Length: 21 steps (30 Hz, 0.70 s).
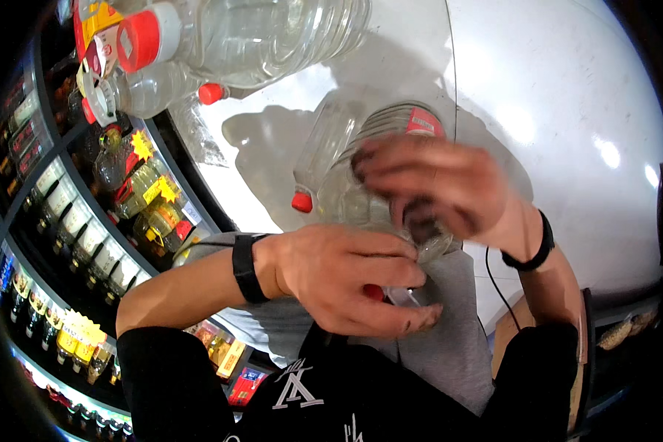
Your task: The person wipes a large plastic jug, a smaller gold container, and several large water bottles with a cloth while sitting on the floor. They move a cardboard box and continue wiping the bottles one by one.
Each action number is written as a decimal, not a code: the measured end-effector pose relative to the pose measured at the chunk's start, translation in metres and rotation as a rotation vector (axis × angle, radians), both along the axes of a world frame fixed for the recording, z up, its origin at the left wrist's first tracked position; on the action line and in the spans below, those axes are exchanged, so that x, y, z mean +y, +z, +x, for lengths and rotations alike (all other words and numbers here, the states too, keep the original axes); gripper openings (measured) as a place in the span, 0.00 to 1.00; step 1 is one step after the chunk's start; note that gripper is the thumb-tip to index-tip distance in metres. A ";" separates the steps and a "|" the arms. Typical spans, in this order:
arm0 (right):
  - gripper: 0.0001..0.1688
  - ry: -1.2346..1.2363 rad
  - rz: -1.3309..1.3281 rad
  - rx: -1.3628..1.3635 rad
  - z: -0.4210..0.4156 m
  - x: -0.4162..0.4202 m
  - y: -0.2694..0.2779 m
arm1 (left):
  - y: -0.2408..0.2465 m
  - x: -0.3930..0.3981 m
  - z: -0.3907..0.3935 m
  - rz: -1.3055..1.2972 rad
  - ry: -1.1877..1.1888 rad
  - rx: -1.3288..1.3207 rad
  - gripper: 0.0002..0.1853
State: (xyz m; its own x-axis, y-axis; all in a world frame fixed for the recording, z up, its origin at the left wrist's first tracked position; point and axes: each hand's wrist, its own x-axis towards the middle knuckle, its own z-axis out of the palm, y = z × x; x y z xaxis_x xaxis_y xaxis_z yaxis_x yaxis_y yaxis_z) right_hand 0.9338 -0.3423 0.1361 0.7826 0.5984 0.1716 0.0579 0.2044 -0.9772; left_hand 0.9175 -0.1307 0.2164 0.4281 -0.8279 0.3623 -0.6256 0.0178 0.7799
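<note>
A large clear plastic jug (381, 127) with a red label lies before me, its mouth end towards my lap. Over its neck end is my right hand (436, 182), blurred, its fingers curled; whether it grips anything is hidden. Nearer my body, my left hand (364, 282) is beside the jug's mouth, fingers bent around a clear plastic piece. A red cap (373, 291) shows between its thumb and fingers, though the hold itself is partly hidden. To the jug's left lies a slimmer clear bottle (329, 143) with a red cap (302, 202).
Large clear bottles (265, 38) with red caps lie at the upper left. Shelves of bottled goods (83, 226) line the left side. At the lower right are a wooden edge (511, 342) and a black cable (497, 282) on the pale floor.
</note>
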 end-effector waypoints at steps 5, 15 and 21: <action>0.33 -0.072 -0.172 0.245 0.004 -0.005 -0.031 | 0.000 0.001 -0.016 0.014 0.078 -0.165 0.12; 0.18 0.046 -0.059 -0.227 -0.009 0.009 0.031 | 0.022 -0.012 -0.088 0.277 0.818 -0.042 0.17; 0.16 0.084 -0.243 -0.084 0.011 0.006 0.001 | 0.007 -0.024 -0.134 0.166 1.123 -0.186 0.11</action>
State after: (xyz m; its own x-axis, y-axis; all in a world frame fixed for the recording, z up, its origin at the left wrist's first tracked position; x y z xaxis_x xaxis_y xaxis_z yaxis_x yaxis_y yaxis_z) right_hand 0.9443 -0.3362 0.1371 0.7176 0.6922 0.0770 0.1336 -0.0283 -0.9906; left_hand 0.7832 -0.1549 0.2230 0.9060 -0.0570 0.4194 -0.3294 -0.7171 0.6142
